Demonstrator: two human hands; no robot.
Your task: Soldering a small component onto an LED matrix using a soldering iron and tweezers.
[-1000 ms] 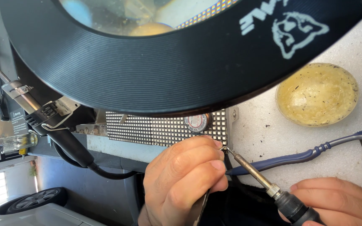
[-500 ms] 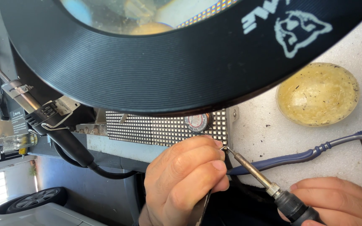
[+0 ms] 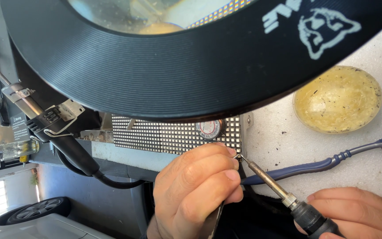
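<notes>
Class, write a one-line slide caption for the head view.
Right hand touches soldering iron to LED panel beside left hand.

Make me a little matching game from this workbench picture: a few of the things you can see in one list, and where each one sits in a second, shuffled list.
Things
1. soldering iron
2. yellow dish
3. toothbrush
4. hot-air tool

Places
A. far left, hanging in a metal holder
B. upper right on the white foam mat
C. held in the right hand, tip by the left hand fingertips
D. lying across the mat, just behind the iron

Pairs: 1-C, 2-B, 3-D, 4-A
</notes>
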